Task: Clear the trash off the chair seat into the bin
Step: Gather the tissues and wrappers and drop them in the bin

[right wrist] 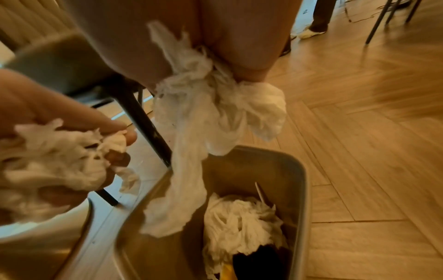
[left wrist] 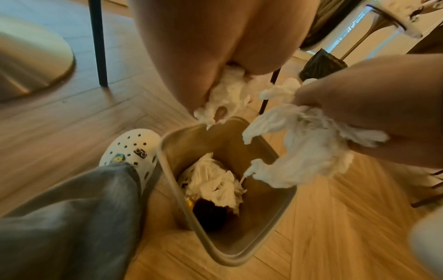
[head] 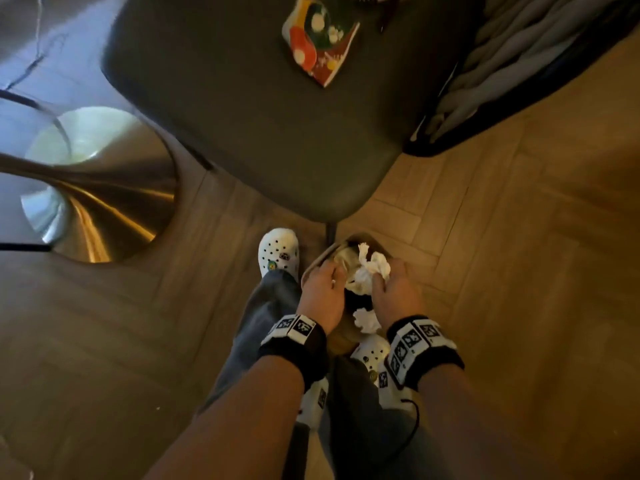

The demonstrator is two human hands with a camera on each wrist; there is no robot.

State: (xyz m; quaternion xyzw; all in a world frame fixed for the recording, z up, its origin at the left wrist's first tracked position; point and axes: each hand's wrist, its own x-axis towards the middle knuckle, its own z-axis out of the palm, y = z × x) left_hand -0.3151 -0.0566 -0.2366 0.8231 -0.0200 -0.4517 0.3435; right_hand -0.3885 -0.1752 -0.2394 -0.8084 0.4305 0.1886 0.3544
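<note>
A small beige bin (head: 320, 259) stands on the floor by the front corner of the dark grey chair seat (head: 263, 109). Both hands hover over its mouth. My left hand (head: 332, 277) grips a crumpled white tissue (left wrist: 226, 96) in its curled fingers. My right hand (head: 384, 280) pinches another white tissue (right wrist: 215, 113), which hangs down past the bin rim (right wrist: 302, 189). More white tissue (left wrist: 213, 186) lies inside the bin on something dark. A colourful snack wrapper (head: 318, 39) lies on the far part of the seat.
A brass table base (head: 104, 202) stands to the left. My white clogs (head: 278, 252) flank the bin on the wooden floor. Black chair legs (left wrist: 98, 43) rise just behind the bin. A grey ribbed cushion with a dark edge (head: 519, 64) is at the upper right.
</note>
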